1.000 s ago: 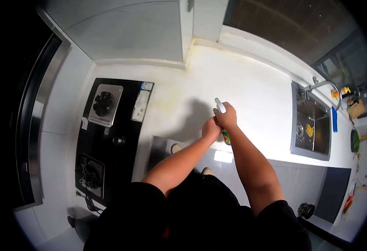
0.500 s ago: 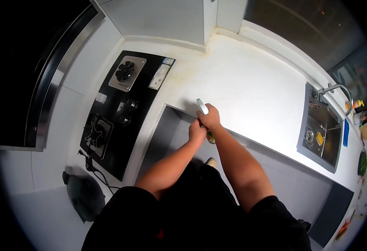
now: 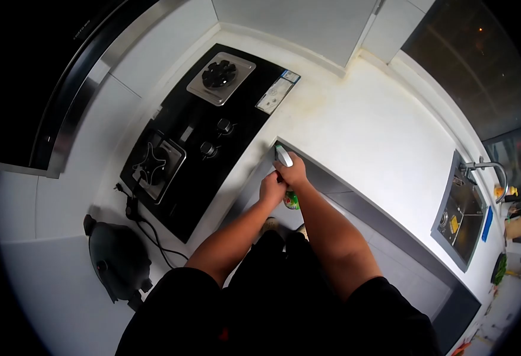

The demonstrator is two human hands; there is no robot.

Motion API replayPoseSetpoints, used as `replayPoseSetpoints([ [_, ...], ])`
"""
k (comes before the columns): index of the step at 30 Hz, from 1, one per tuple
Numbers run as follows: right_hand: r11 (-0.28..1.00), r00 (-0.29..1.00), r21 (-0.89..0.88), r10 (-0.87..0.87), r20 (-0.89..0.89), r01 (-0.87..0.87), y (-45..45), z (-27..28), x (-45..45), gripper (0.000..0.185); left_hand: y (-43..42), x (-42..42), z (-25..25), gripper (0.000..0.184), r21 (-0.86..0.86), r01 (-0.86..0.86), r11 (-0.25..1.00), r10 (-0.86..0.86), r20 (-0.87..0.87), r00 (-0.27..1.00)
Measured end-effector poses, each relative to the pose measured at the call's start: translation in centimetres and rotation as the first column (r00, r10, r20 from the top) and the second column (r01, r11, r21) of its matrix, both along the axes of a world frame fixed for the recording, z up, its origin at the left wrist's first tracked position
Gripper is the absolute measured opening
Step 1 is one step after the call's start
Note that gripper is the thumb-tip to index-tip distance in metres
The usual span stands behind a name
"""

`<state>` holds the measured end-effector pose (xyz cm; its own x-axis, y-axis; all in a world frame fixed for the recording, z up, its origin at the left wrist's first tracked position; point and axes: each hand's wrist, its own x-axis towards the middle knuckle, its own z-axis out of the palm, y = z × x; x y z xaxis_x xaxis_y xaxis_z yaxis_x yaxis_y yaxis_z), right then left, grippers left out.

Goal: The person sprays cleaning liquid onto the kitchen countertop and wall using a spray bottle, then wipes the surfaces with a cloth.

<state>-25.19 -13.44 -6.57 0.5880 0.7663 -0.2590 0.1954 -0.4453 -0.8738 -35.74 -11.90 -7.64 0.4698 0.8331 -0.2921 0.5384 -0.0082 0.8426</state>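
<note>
Between your two forearms, just on the near side of the tabletop edge and above the floor, is a white-headed plastic spray bottle with a green label. It lies within your grasp: the white head pokes out on the far side of your hands, the labelled body shows on the near side, and the long axis runs roughly far to near, the head end slightly left. Your right hand is nearer the head, its fingers wrapped closely round that end. Your left hand is just left and nearer you, curled tight against the bottle and touching the right; its fingertips are hidden.

Beyond and to the right spreads the white tabletop; left of the bottle is the black glass two-burner hob. At the far right sits the grey-rimmed steel sink with a yellow sponge inside. Near left stands a dark, round electric pan.

A second ago the bottle's head showed over the white surface; now it meets the inner corner beside the hob. Your view takes in more of the pan, while your two-handed grip looks unchanged.
</note>
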Motion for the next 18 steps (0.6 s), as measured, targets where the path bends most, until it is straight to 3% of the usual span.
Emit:
replayPoseSetpoints([
  [4,1.000,0.998,-0.011,0.003,-0.065,-0.004,0.8,-1.1,-1.0,0.036,0.7,-1.2,-1.4,0.028,-0.036,0.008,0.999,-0.007,0.049,0.999],
  [6,0.987,0.992,-0.154,-0.019,0.123,0.038,0.7,-1.5,-0.7,0.038,0.5,-0.8,-1.7,0.027,-0.073,0.055,0.996,-0.052,0.042,0.998],
  [7,0.986,0.991,-0.159,-0.035,0.127,0.055,0.5,-1.5,-0.3,0.038,0.4,-0.3,-1.9,0.027,-0.078,0.071,0.994,-0.068,0.046,0.997],
  [11,0.937,0.946,-0.198,-0.247,0.212,0.289,-2.7,-1.6,1.9,0.035,-1.1,2.8,-1.6,0.028,-0.111,0.216,0.970,-0.207,0.090,0.974],
  [13,0.935,0.924,-0.047,-0.338,0.181,0.351,-5.1,-1.8,3.2,0.035,-2.5,4.6,-1.7,0.027,-0.122,0.305,0.945,-0.298,0.072,0.952],
  [15,0.906,0.894,-0.037,-0.408,0.184,0.421,-7.8,-2.0,4.6,0.036,-4.3,6.3,-2.2,0.027,-0.131,0.369,0.920,-0.363,0.067,0.929],
  [18,0.839,0.845,-0.176,-0.460,0.274,0.514,-11.7,-2.1,5.8,0.037,-7.3,8.1,-2.0,0.027,-0.177,0.517,0.837,-0.512,0.076,0.856],
])
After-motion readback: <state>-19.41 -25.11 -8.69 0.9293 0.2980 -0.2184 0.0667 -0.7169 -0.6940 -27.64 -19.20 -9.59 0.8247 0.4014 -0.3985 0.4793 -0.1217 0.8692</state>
